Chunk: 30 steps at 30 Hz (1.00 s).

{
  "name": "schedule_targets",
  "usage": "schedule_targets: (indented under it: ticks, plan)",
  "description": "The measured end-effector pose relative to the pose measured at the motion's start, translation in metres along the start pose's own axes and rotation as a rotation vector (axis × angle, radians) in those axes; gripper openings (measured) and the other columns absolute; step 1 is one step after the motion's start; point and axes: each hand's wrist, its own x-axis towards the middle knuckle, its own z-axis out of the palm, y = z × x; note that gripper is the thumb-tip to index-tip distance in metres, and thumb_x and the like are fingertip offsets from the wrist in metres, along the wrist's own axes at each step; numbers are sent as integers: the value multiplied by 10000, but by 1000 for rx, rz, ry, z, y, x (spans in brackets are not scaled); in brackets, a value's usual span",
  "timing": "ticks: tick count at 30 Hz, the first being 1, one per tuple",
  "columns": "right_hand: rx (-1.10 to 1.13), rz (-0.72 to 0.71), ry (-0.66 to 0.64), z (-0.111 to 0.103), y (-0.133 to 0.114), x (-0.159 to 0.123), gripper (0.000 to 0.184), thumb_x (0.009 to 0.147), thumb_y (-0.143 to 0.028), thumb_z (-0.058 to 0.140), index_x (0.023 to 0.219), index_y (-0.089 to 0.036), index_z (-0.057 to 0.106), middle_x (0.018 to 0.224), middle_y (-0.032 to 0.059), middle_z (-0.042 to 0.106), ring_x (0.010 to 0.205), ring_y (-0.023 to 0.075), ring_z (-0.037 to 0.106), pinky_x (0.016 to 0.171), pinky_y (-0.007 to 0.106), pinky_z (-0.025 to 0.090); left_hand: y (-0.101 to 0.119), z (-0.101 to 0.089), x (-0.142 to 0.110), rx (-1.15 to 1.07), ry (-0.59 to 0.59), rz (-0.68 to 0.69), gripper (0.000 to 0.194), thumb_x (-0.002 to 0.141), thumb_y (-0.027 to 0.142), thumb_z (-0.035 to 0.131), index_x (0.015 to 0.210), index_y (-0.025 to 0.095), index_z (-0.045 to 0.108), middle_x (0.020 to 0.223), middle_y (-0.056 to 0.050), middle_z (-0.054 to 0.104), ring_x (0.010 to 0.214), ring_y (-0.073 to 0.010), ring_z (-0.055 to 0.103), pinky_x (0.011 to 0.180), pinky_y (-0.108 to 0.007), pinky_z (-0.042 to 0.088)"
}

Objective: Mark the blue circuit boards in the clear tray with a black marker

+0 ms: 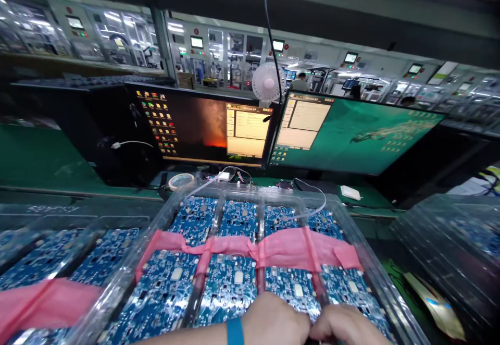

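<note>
Your left hand [273, 320], with blue wristband [235, 332], and right hand [346, 327] meet on circuit board [292, 288], front row of clear tray [377, 277]. Fingers curled; cannot tell if grasping. Pink strap [250, 246] crosses tray just beyond board.

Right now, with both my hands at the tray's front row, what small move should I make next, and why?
Probably lift the blue circuit board nearest your left hand and right hand slowly, straight up: both hands meet at its near edge, neighbouring boards sit close in the clear plastic tray, and a pink strip lies just beyond.
</note>
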Motion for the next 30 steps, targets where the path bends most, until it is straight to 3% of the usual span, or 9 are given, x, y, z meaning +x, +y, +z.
schedule_targets:
  ticks: [3,6,8,10,12,14,17,21,30]
  plan:
    - [-43,-73,-100,1,-1,5,715,833,-649,25,653,-220,568,543,-11,574,494,109,536,451,201,318,-2,-6,-3,-3,16,-15,340,692,489,568,551,182,531,494,6,604,426,-163,563,324,-214,265]
    - [-48,-110,-191,-10,-9,7,660,840,-640,77,678,-231,569,548,-9,563,531,130,548,453,213,316,-4,-13,-8,-57,58,-47,418,694,581,512,581,179,535,530,-6,607,483,-177,577,394,-227,357]
    - [37,-35,-28,-24,-12,7,595,852,-612,130,798,-239,590,603,5,570,584,153,555,506,222,362,-6,-19,-12,-149,121,-82,373,743,540,477,693,176,542,649,-22,630,569,-184,587,476,-251,418]
    - [182,154,203,-38,-7,12,520,864,-559,186,886,-218,578,662,23,563,597,161,541,519,231,391,-10,-24,-15,-244,188,-128,253,805,413,439,820,174,518,785,-41,623,666,-183,578,561,-274,448]
    - [275,389,369,-48,7,23,409,860,-491,277,829,-197,559,677,22,544,581,151,515,485,220,390,-16,-26,-15,-275,231,-152,156,828,296,410,873,173,494,849,-52,597,739,-183,556,645,-304,455]
    - [243,540,456,-52,28,41,302,819,-438,394,712,-190,530,651,8,531,601,152,507,507,220,387,-24,-23,-12,-233,263,-164,120,822,249,425,872,169,498,876,-61,581,810,-199,538,734,-354,441]
    - [266,570,470,-47,59,70,203,745,-376,500,723,-186,567,702,11,573,686,167,536,611,245,417,-37,-13,-6,-137,311,-211,137,808,222,456,904,151,523,1005,-97,568,986,-239,490,886,-431,357]
    - [344,547,440,-30,84,93,226,709,-335,517,842,-182,617,853,34,613,813,186,562,709,266,437,-47,-4,-3,-105,288,-241,192,813,225,443,951,129,536,1122,-114,542,1099,-237,437,984,-433,259]
    - [469,626,483,-14,102,104,234,726,-298,460,850,-154,597,712,35,628,526,151,559,487,245,444,-48,-5,-1,-127,241,-246,239,839,254,403,976,119,544,1153,-111,535,1141,-228,412,1004,-406,236]
